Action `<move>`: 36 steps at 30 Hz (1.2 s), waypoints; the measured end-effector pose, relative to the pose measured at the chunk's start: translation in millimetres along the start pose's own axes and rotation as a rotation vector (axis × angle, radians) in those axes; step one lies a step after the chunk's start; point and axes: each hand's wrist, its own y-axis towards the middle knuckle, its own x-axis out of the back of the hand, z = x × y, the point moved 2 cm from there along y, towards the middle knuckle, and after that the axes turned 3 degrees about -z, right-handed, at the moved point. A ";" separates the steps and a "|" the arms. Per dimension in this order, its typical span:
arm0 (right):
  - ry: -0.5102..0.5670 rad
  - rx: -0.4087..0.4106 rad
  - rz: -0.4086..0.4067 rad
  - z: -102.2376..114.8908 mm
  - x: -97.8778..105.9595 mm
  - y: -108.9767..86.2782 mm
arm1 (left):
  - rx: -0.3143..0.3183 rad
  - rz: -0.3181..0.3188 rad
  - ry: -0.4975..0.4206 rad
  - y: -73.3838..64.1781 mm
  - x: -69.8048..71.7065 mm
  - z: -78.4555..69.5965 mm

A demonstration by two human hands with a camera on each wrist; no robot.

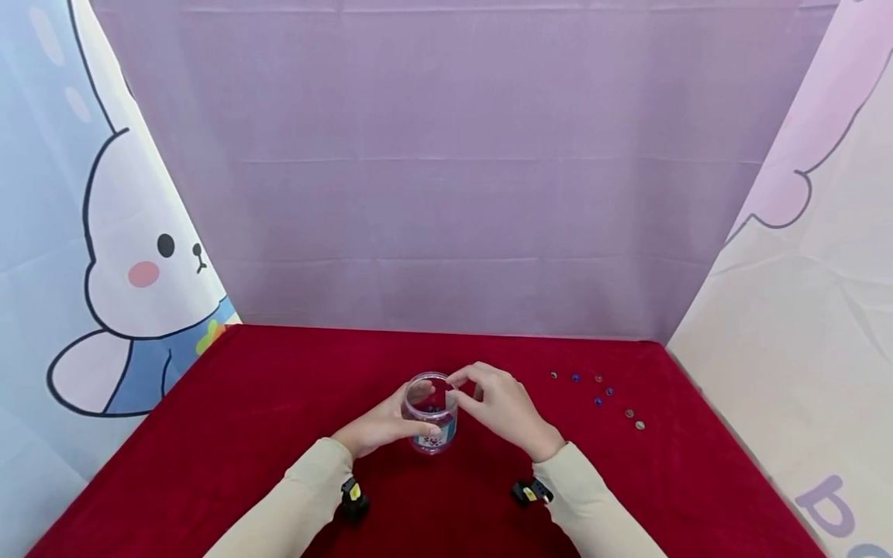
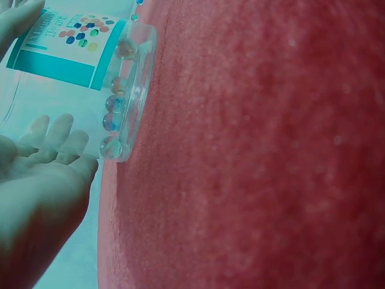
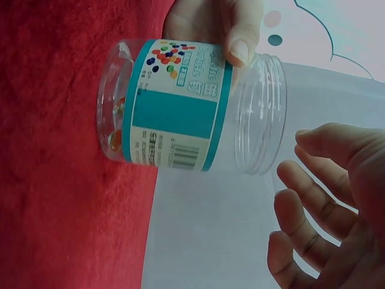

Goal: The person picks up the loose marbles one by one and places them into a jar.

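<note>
My left hand (image 1: pixel 380 426) grips a clear plastic jar (image 3: pixel 174 126) round its side, with the thumb over the printed label (image 2: pixel 69 45). No lid covers the jar's mouth. Several glass marbles (image 2: pixel 114 103) lie at the bottom inside. My right hand (image 1: pixel 505 403) is at the right side of the jar's rim, its fingers loosely bent. In the right wrist view, nothing shows between that thumb and the fingers. The jar's base is close to the red cloth; whether it touches the cloth, I cannot tell.
Several loose marbles (image 1: pixel 598 401) are scattered over the red cloth (image 1: pixel 279 403) right of the jar. A purple curtain (image 1: pixel 446 178) hangs behind the table. Printed panels, one with a cartoon rabbit (image 1: pixel 139 256), stand at both sides.
</note>
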 end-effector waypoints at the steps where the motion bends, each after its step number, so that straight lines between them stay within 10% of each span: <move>1: 0.001 -0.001 -0.004 -0.8 1.0 -0.6 | 0.000 -0.001 0.001 0.3 0.1 0.3; 36: -0.138 -0.134 -0.087 -53.2 62.1 -35.8 | -0.003 -0.001 0.016 -2.3 0.4 -2.5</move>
